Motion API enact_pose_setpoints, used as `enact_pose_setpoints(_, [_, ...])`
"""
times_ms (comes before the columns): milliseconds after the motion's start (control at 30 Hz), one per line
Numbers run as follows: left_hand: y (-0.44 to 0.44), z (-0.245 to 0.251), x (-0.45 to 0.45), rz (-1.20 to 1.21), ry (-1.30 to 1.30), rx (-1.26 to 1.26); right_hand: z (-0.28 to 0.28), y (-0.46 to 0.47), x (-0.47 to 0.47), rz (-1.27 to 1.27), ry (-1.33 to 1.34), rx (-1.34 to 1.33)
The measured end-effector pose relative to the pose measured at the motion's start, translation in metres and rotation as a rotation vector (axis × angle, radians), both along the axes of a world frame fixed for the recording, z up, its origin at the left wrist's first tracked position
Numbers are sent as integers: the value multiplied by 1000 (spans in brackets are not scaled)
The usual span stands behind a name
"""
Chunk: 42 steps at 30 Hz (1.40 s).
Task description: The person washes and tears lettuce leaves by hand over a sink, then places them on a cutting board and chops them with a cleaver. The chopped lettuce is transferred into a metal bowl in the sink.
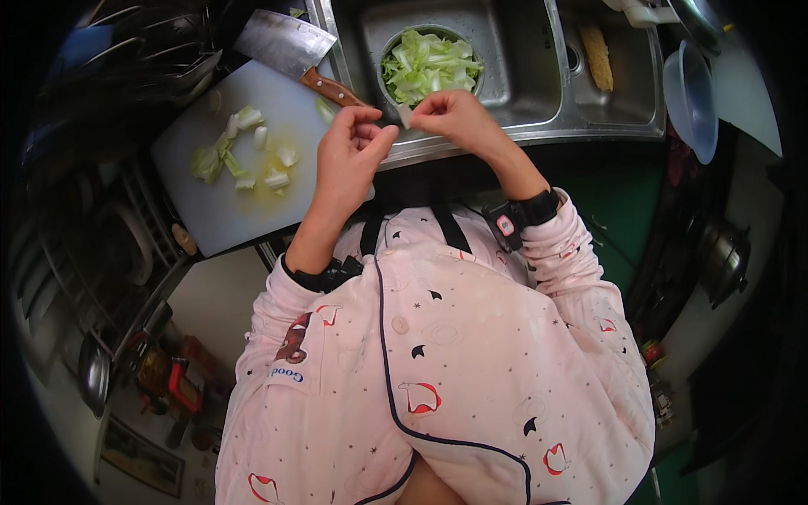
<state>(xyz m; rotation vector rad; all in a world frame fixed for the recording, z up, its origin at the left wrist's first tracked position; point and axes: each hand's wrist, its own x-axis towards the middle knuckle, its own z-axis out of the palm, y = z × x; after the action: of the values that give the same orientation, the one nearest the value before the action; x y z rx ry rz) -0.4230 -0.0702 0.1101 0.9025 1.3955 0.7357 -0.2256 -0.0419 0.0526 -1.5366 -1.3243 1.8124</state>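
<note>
My right hand (453, 118) pinches a small pale piece of leaf vegetable (404, 116) between thumb and fingertips, at the sink's front rim. Facing it, my left hand (352, 150) has its thumb and forefinger apart, with nothing visible between them. Just beyond the hands, a round metal bowl (384, 82) full of torn green leaves (432, 63) stands in the larger sink basin. Left of my hands, several cut leaf and stem pieces (235, 145) lie on a white cutting board (196, 208), near a yellowish wet patch. A cleaver (287, 41) rests across its far corner, its wooden handle pointing towards my left hand.
The steel sink (524, 95) has a smaller basin at right holding a loofah-like scrubber (596, 57). A translucent blue plastic bowl (691, 104) leans beside it. Racks with dishes (126, 246) stand at far left. A lidded pot (723, 262) is at far right.
</note>
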Motion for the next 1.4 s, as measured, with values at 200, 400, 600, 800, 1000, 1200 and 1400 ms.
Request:
enact_pose_setpoints(200, [9, -6, -4, 46, -8, -83, -64, 57, 42, 189, -631, 188])
enact_pose_setpoints(400, [6, -15, -4, 93, -5, -115, -100, 89, 56, 202, -729, 303])
enact_pose_setpoints(600, [8, -22, -2, 122, -10, -117, -111, 99, 58, 389, -818, 512])
enact_pose_setpoints(800, [14, -25, -3, 100, -9, -109, -74, 90, 60, 334, -771, 653])
enact_pose_setpoints(1000, [28, -32, 17, 86, -186, -159, -7, 59, 43, 192, -595, 817])
enact_pose_setpoints(1200, [37, -37, 41, 242, -430, -151, 26, 34, 15, 132, -445, 967])
enact_pose_setpoints(1400, [32, -31, 30, 232, -477, -228, 27, 21, 14, -133, 31, 293])
